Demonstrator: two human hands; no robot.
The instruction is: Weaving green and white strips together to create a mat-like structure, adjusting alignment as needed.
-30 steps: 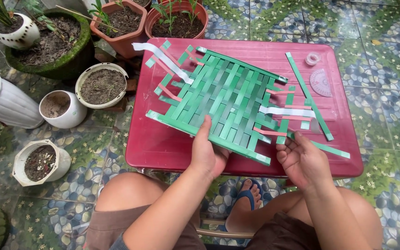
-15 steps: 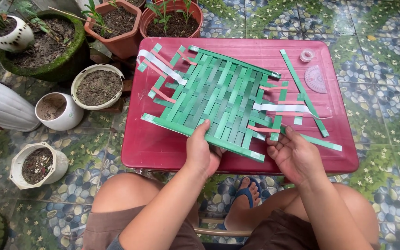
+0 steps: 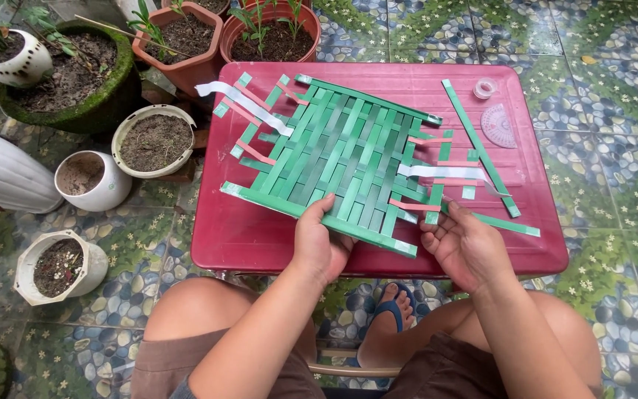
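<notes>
A flat woven mat of green paper strips [image 3: 348,159] lies in the middle of the picture on a dark red plastic desk [image 3: 238,236]. The strips go over and under each other like a checkerboard. Some thin pink paper strips [image 3: 256,154] and white paper strips [image 3: 241,100] stick out at the sides.

The left hand [image 3: 320,240] is in the lower middle of the picture. Its fingers are closed on the near edge of the mat, with the thumb on top. The right hand [image 3: 467,247] is at the lower right. Its palm faces up and its fingers are a little apart and curled. The fingertips touch the ends of the strips at the mat's right corner, but I cannot tell if they pinch one.

A long loose green paper strip [image 3: 481,148] lies slanted at the upper right of the desk. Next to it are a small clear round tape roll [image 3: 485,89] and a see-through half-round protractor [image 3: 500,125].

At the left stand round white clay pots [image 3: 86,185] full of brown soil. At the top are reddish-brown clay pots with small plants [image 3: 186,44]. The floor has shiny tiles with a pebble and flower pattern [image 3: 614,170].
</notes>
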